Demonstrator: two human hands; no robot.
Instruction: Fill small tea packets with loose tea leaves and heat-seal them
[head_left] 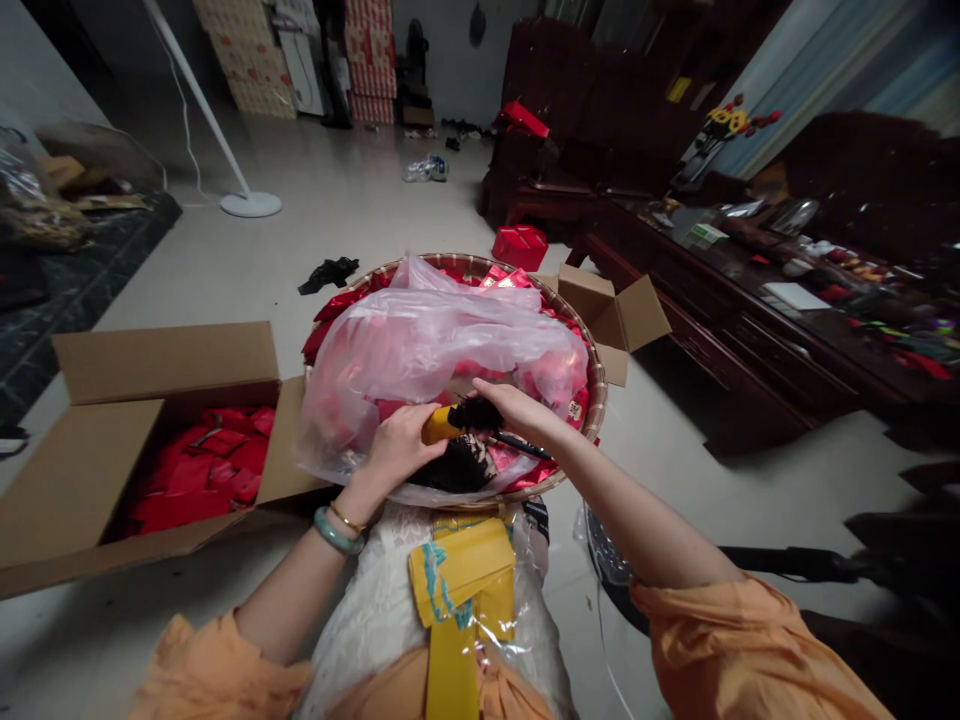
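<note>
My left hand is closed around a small yellow packet, its open end facing right. At that end my right hand pinches a clump of black, stringy material; its fingertips are partly hidden. Below both hands, more of the black stuff lies in a translucent pink plastic bag. The bag rests on red packets inside a round woven basket. A dark, thin stick-like thing lies just under my right hand. Flat yellow packets rest on my lap.
To the left stands an open cardboard box filled with red packets. Another open box and a red box sit behind the basket. A cluttered dark wooden table is at right, a white pole stand at back left.
</note>
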